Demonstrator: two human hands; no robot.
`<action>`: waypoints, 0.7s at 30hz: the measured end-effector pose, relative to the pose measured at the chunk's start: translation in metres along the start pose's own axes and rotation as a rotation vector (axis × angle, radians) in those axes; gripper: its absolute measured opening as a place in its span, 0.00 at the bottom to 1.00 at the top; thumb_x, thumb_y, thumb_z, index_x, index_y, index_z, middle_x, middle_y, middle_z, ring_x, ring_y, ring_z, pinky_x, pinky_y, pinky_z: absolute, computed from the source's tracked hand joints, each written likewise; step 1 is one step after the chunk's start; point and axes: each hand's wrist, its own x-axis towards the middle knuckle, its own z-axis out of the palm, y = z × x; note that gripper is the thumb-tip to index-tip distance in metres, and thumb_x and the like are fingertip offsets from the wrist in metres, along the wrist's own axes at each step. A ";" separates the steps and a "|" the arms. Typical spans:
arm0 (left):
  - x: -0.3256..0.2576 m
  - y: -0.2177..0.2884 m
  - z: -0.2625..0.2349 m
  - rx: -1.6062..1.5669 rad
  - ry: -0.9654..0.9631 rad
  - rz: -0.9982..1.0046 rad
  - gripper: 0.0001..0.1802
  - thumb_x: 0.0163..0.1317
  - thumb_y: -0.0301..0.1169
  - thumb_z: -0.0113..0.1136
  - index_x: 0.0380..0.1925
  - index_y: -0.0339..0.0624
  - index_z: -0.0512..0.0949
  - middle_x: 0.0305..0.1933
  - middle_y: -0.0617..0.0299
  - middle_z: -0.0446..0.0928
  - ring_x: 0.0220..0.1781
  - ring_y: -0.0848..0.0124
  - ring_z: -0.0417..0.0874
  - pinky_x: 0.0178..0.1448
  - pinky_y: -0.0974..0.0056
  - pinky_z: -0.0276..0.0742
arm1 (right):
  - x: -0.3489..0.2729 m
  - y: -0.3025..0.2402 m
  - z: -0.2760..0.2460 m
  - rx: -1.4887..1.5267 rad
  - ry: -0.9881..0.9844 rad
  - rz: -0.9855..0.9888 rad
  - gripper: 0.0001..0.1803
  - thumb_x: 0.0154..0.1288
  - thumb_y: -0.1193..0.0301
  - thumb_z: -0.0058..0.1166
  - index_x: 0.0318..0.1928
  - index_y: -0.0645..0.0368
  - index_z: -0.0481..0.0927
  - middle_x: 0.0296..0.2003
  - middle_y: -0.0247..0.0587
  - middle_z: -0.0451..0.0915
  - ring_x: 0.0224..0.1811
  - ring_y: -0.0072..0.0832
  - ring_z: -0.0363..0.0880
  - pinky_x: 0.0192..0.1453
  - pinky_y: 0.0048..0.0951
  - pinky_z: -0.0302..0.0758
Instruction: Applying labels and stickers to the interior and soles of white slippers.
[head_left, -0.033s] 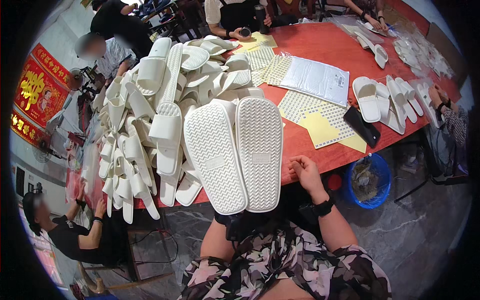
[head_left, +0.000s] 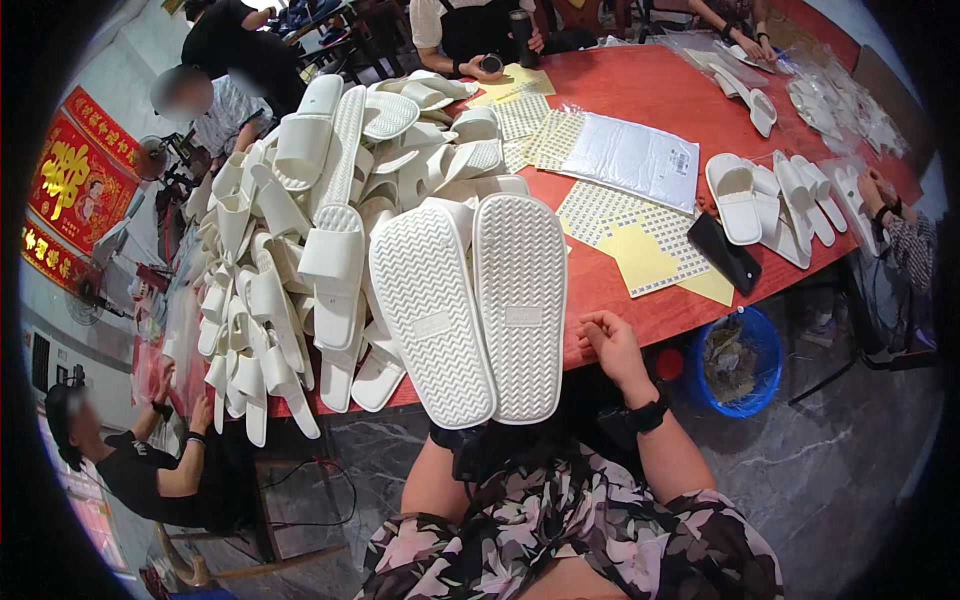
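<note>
At the far left, off the table's left end, a seated person in black (head_left: 150, 470) raises both hands toward a heap of white slippers (head_left: 300, 250) that covers the table's left half and spills over its near edge. In front of the heap a pair of slippers (head_left: 470, 310) is held up soles-out, side by side and touching, their ridged undersides facing the camera. They hang over the near edge of the red table (head_left: 650, 100). The left hand is hidden behind the pair — only the forearm shows below it, so its grip cannot be told. Just right of the pair, the right hand (head_left: 612, 345) rests at the near edge with fingers loosely curled, grasping nothing visible; a black band circles its wrist.

Further right on the table lie dotted sheets (head_left: 600, 210), a yellow sheet (head_left: 640, 262) and a white packet (head_left: 630, 158). A black case (head_left: 728, 252) lies near the edge — beside it, more slippers (head_left: 770, 195) in a row. Below the edge stands a blue bin (head_left: 740, 362). At the right end another person's hand (head_left: 872, 195) touches the table.
</note>
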 end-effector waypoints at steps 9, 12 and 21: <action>0.026 -0.001 0.021 0.030 0.036 0.070 0.24 0.74 0.43 0.48 0.60 0.36 0.70 0.53 0.53 0.77 0.49 0.62 0.82 0.49 0.58 0.83 | 0.002 0.004 -0.003 -0.004 -0.010 0.008 0.09 0.72 0.72 0.52 0.47 0.65 0.78 0.32 0.34 0.80 0.32 0.19 0.80 0.36 0.23 0.81; 0.029 -0.002 0.022 0.043 0.036 0.102 0.24 0.74 0.43 0.48 0.59 0.36 0.70 0.53 0.53 0.77 0.48 0.62 0.82 0.49 0.58 0.83 | 0.003 0.010 -0.007 -0.028 -0.016 -0.033 0.09 0.72 0.72 0.53 0.48 0.65 0.78 0.33 0.35 0.81 0.32 0.20 0.80 0.35 0.23 0.81; 0.015 -0.006 0.021 0.052 0.044 0.195 0.24 0.74 0.43 0.48 0.59 0.36 0.70 0.53 0.53 0.78 0.48 0.63 0.82 0.48 0.58 0.83 | 0.003 0.007 -0.002 -0.008 -0.029 -0.012 0.09 0.72 0.74 0.52 0.48 0.66 0.77 0.34 0.38 0.82 0.33 0.22 0.82 0.36 0.25 0.82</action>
